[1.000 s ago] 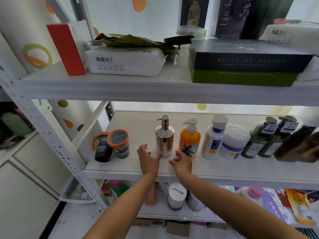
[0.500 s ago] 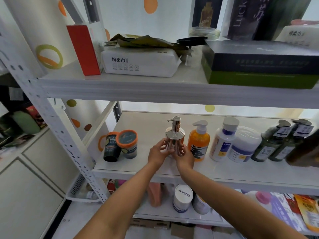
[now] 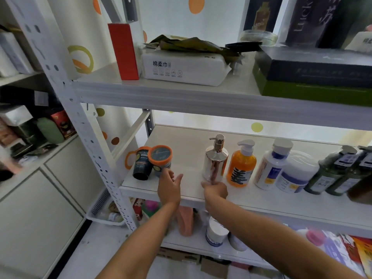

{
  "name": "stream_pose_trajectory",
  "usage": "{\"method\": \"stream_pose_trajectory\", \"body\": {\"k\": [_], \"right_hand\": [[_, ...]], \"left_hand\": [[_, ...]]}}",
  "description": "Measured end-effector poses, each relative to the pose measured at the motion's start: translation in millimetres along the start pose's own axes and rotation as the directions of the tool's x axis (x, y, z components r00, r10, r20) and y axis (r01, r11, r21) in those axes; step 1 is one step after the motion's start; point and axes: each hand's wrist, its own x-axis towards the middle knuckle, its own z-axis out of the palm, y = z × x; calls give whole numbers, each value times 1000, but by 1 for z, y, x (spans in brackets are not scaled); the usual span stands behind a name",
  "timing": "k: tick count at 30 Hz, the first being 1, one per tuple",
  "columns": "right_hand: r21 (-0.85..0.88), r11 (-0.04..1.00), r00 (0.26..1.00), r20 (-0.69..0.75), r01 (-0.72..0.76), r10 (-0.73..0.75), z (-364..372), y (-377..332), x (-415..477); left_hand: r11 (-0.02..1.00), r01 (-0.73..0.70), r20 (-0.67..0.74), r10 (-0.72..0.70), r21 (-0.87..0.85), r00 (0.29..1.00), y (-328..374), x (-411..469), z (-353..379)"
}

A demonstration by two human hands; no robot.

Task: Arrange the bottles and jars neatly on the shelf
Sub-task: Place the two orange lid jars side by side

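Observation:
On the middle shelf (image 3: 261,200) a chrome pump bottle (image 3: 215,162) stands upright beside an orange pump bottle (image 3: 241,166), a white bottle (image 3: 269,168), a white jar (image 3: 296,174) and dark green bottles (image 3: 330,170). At the shelf's left end lie two orange-lidded jars (image 3: 153,162), tipped on their sides. My left hand (image 3: 169,188) is open, fingers spread, just in front of the nearer jar. My right hand (image 3: 215,190) is loosely curled at the chrome bottle's base, fingertips touching it.
A white upright post (image 3: 84,125) stands left of the shelf. The upper shelf holds a red box (image 3: 124,51), a tissue pack (image 3: 185,67) and dark boxes (image 3: 314,73). More jars (image 3: 215,232) sit on the lower shelf.
Both hands held the chrome pump bottle half a second ago. My left hand has let go and moved left toward the orange-lidded jars; my right hand has dropped to the bottle's base.

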Motion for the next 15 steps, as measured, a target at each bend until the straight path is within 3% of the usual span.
{"method": "stream_pose_trajectory", "body": {"k": [5, 10, 15], "right_hand": [[-65, 989, 972, 205, 134, -118, 37, -3, -17], [-177, 932, 895, 382, 315, -230, 70, -8, -23], [-171, 908, 847, 457, 382, -270, 84, -22, -16]], "left_hand": [[986, 127, -131, -140, -105, 981, -8, 11, -23], [987, 155, -11, -156, -40, 988, -19, 18, -23], [990, 137, 50, -138, 30, 989, -25, 21, -24]]}}
